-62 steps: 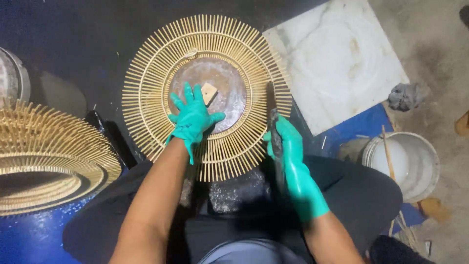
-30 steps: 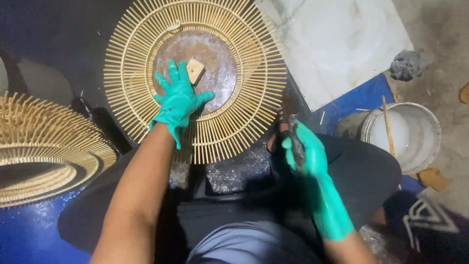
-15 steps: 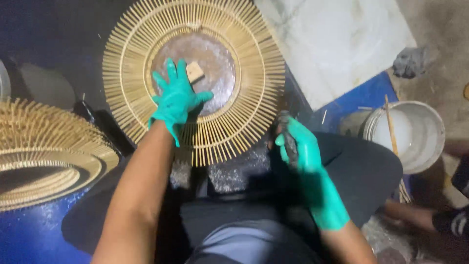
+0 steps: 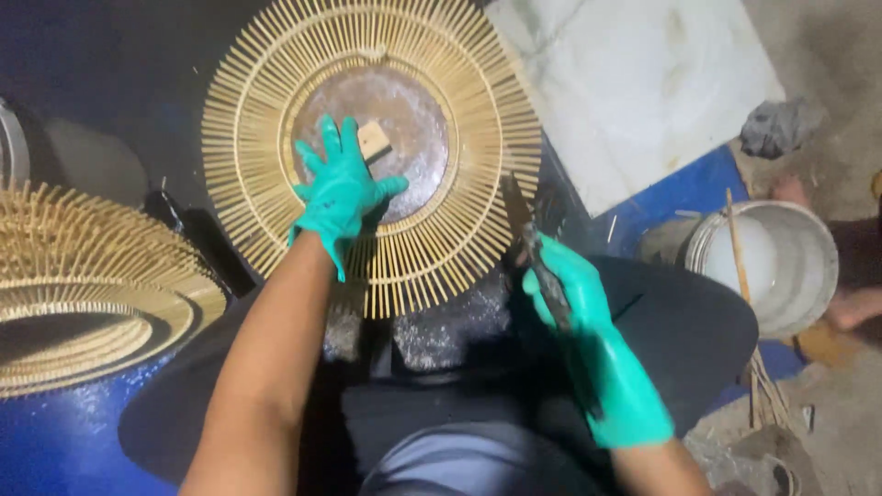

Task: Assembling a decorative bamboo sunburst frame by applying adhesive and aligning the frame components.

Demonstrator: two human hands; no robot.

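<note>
Pressing flat, open left hand (image 4: 342, 188) holds bamboo disc (image 4: 276, 138); right hand (image 4: 574, 289) grips a blurred dark tool (image 4: 537, 253).

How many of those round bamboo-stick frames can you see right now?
2. One frame lies in the middle, under the left hand. The other frame sits at the left edge, partly cut off; more may be out of view.

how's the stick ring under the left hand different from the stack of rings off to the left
The stick ring under the left hand lies flat and single, fully in view, with a dark disc in its centre. The stacked rings are several layers piled up, cut off by the frame, with an open middle. Both are pale radiating sticks bound in circles.
</note>
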